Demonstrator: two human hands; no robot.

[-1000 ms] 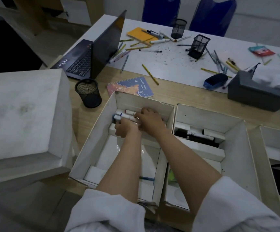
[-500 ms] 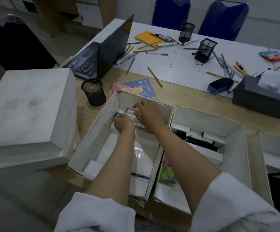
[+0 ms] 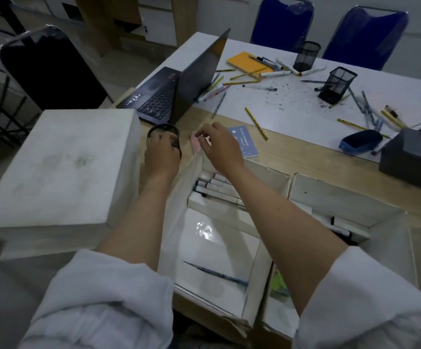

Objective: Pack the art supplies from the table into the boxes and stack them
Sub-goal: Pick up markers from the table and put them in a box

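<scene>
The open white box [image 3: 179, 197] in front of me sits on the wooden table [image 3: 305, 159], its walls scuffed and its near corner torn. A row of white markers [image 3: 214, 188] with dark and red caps lies across its far compartment, and one thin blue pen [image 3: 217, 273] lies slantwise on the glossy white insert nearer me. A second open box [image 3: 343, 195] stands touching it on the right, with more markers inside, though my right forearm covers most of them. A closed white box [image 3: 60, 170] sits on the left.

My left hand [image 3: 163, 154] is beside the first box, fingers curled over the black mesh pen cup [image 3: 164, 133]; it hides most of the cup, so I see only the rim and cannot tell how firm the hold is. My right hand [image 3: 220, 149] hovers over the box's far corner, thumb and forefinger nearly together; whether they pinch anything I cannot tell. It covers much of the blue notebook [image 3: 246, 143], and a pink edge shows beside the fingers. Both sleeves are pushed up past the elbows. Farther back, pencils [image 3: 256, 123] and pens lie scattered on the white part of the table behind the laptop [image 3: 179, 94].
</scene>
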